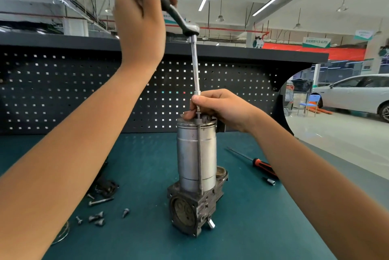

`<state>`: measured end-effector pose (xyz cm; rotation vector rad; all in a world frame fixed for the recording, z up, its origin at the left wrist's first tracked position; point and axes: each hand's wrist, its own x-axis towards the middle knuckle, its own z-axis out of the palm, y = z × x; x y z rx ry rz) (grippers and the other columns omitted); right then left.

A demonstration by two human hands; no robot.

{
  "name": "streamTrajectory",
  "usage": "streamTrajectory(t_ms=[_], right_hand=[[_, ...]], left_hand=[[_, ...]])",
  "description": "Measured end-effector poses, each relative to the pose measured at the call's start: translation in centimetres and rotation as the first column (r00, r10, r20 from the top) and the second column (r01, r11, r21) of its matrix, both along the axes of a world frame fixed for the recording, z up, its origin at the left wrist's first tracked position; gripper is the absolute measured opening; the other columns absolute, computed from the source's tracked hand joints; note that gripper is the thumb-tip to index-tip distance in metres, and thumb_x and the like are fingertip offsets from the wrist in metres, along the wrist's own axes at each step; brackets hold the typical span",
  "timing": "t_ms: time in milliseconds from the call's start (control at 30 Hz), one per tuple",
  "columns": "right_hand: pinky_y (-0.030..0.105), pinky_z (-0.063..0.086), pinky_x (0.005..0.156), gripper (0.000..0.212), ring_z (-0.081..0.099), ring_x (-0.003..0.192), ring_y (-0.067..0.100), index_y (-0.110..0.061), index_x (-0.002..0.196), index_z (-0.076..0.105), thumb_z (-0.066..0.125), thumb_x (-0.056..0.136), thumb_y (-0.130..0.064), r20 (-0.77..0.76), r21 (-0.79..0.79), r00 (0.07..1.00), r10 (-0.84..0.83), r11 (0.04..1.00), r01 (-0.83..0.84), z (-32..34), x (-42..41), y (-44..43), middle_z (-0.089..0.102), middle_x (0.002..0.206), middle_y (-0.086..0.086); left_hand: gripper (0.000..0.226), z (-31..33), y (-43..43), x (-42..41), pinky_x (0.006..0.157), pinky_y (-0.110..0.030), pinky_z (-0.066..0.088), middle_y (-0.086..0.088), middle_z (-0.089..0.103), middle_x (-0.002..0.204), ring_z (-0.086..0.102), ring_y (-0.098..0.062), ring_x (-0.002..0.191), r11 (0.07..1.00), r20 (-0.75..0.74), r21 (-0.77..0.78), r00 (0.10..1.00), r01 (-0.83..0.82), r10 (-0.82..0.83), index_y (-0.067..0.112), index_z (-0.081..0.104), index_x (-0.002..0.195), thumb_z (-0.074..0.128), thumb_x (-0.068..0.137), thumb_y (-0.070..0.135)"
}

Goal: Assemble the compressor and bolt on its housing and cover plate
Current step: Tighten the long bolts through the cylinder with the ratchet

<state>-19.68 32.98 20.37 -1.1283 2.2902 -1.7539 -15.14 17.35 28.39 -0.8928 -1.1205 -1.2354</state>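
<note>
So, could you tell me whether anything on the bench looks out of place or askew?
Nothing looks damaged or spilled. The compressor stands upright on the mat; only the loose bolts lie scattered to its left, and the ratchet extension leans slightly.

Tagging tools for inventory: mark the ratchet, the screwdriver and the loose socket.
ratchet (191,30), head view, on its metal head.
screwdriver (264,166), head view, on its orange-black handle.
loose socket (270,181), head view, on its barrel.

We count one compressor (196,154), about six loose bolts (100,201) left of it, one screwdriver (264,165) and one socket (270,181) to its right, one ratchet (181,19) above.
</note>
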Motion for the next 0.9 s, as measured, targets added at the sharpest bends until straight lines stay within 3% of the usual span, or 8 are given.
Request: streamTrajectory(t_ms=[67, 167, 300, 400, 567, 700, 800, 900], right_hand=[[0.024, 0.055, 0.076, 0.017, 0.068, 0.089, 0.018, -0.013, 0.082, 0.066, 0.058, 0.085, -0.028, -0.012, -0.006, 1.0, 0.006, 1.0, -0.007, 0.1, 0.1, 0.0, 0.074, 0.081, 0.004], [0.02, 0.053, 0.073, 0.028, 0.07, 0.088, 0.017, -0.019, 0.096, 0.067, 0.058, 0.077, -0.037, 0.048, -0.045, 0.998, 0.038, 0.998, -0.036, 0.4, 0.2, 0.1, 0.074, 0.09, 0.004], [0.02, 0.054, 0.08, 0.021, 0.07, 0.09, 0.021, -0.024, 0.101, 0.066, 0.052, 0.087, -0.031, 0.078, -0.081, 0.996, 0.049, 0.996, -0.043, 0.6, 0.2, 0.2, 0.073, 0.1, -0.004], [0.023, 0.053, 0.079, 0.019, 0.071, 0.084, 0.019, -0.019, 0.09, 0.069, 0.05, 0.092, -0.023, 0.077, -0.13, 0.996, 0.033, 0.991, -0.023, 0.3, 0.2, 0.2, 0.072, 0.101, -0.009], [0.023, 0.055, 0.07, 0.021, 0.071, 0.075, 0.017, -0.01, 0.087, 0.066, 0.048, 0.095, -0.017, 0.076, -0.153, 0.997, 0.021, 0.988, -0.009, 0.3, 0.3, 0.1, 0.073, 0.092, -0.005], [0.028, 0.054, 0.075, 0.021, 0.07, 0.073, 0.019, -0.011, 0.082, 0.066, 0.05, 0.094, -0.018, 0.037, -0.141, 0.999, -0.023, 0.99, 0.028, 0.3, 0.5, -0.4, 0.072, 0.086, -0.002], [0.022, 0.054, 0.067, 0.022, 0.069, 0.07, 0.02, -0.01, 0.077, 0.064, 0.051, 0.094, -0.017, 0.014, -0.173, 0.999, -0.051, 0.983, 0.053, 0.2, 0.8, -0.8, 0.07, 0.078, 0.001], [0.021, 0.054, 0.071, 0.023, 0.069, 0.072, 0.02, -0.01, 0.077, 0.059, 0.051, 0.095, -0.021, -0.007, -0.149, 0.997, -0.081, 0.986, 0.079, 0.1, 1.0, -1.0, 0.071, 0.075, 0.004]], left_hand=[[0.02, -0.6, 0.3, 0.1, 0.075, -0.018, 0.046, 0.018, 0.063, 0.067, 0.06, 0.004, 0.068, 1.0, -0.098, 0.015, 0.995, 0.007, -0.006, 0.02, 0.04, 0.085, 0.029, 0.099, 0.011], [0.025, -0.4, 0.0, -0.6, 0.072, -0.021, 0.048, 0.008, 0.064, 0.072, 0.062, -0.006, 0.07, 0.923, 0.072, 0.19, 0.933, 0.333, -0.352, 0.013, 0.042, 0.086, 0.024, 0.102, 0.019], [0.039, 0.4, -1.4, -3.6, 0.058, -0.023, 0.047, -0.003, 0.063, 0.065, 0.065, -0.016, 0.064, 0.637, 0.293, 0.545, 0.589, 0.544, -0.753, 0.008, 0.045, 0.095, 0.024, 0.101, 0.041], [0.054, 0.5, -1.4, -4.9, 0.059, -0.021, 0.045, -0.003, 0.065, 0.067, 0.063, -0.014, 0.065, 0.565, 0.371, 0.619, 0.431, 0.545, -0.822, 0.008, 0.053, 0.086, 0.021, 0.099, 0.049], [0.037, 0.2, -0.8, -4.0, 0.068, -0.024, 0.043, -0.001, 0.067, 0.076, 0.066, -0.012, 0.075, 0.769, 0.41, 0.424, 0.656, 0.478, -0.634, 0.011, 0.046, 0.1, 0.027, 0.101, 0.043], [0.018, -0.1, 0.3, -0.6, 0.069, -0.021, 0.046, 0.007, 0.063, 0.075, 0.061, -0.006, 0.07, 0.955, 0.11, 0.112, 0.952, 0.274, -0.286, 0.013, 0.045, 0.087, 0.039, 0.098, 0.026], [0.018, -0.9, 1.1, 0.6, 0.072, -0.021, 0.044, 0.016, 0.061, 0.062, 0.057, 0.003, 0.065, 0.984, -0.011, 0.022, 0.984, 0.177, -0.177, 0.018, 0.044, 0.081, 0.051, 0.092, 0.029], [0.028, -0.3, 0.4, 0.1, 0.064, -0.02, 0.047, 0.005, 0.063, 0.063, 0.064, -0.011, 0.066, 0.866, 0.134, 0.285, 0.878, 0.41, -0.46, 0.009, 0.044, 0.085, 0.029, 0.103, 0.026]])
